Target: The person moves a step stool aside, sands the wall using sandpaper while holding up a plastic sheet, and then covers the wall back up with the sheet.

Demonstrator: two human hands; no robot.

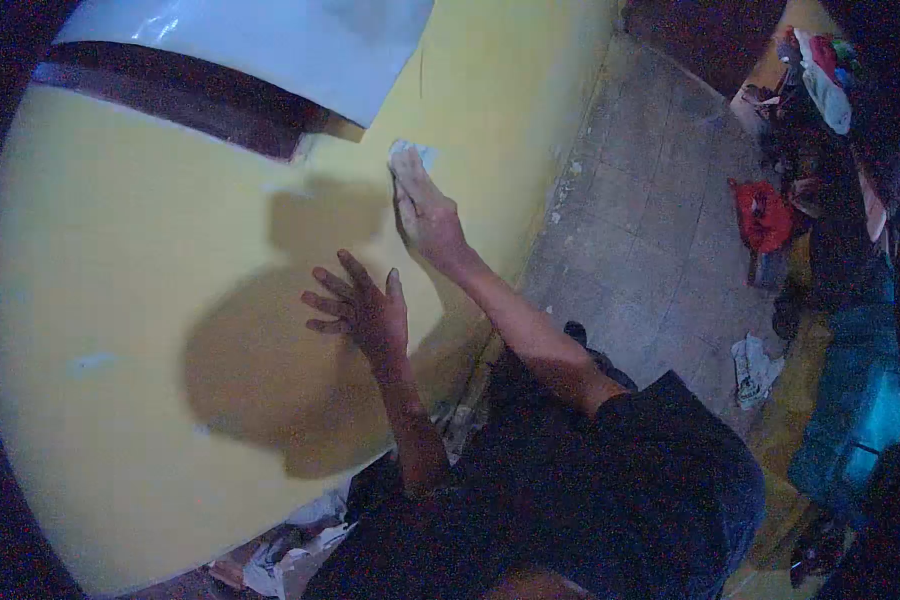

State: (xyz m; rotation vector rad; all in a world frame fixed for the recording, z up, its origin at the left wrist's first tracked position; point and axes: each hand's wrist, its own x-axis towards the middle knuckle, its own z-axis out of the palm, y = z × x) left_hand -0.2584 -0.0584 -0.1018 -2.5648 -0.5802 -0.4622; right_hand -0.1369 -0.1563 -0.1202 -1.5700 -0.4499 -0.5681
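A yellow wall (100, 260) fills the left and middle of the view, with my shadow on it. My right hand (428, 208) presses a small whitish piece (415, 152), perhaps paper or cloth, against the wall below a pale sheet. Lower and to the left, my left hand (362, 305) is raised near the wall with its fingers spread and nothing in it. Whether its fingertips touch the wall is unclear. Small pale patches (92, 362) mark the wall surface.
The pale sheet (270, 45) hangs at the top left over a dark recess (180, 100). To the right lies a grey tiled floor (620, 220), with a red bag (762, 217), a whitish cloth (755, 370) and a teal object (875, 420) beyond. Crumpled material (290, 560) lies at the wall's foot.
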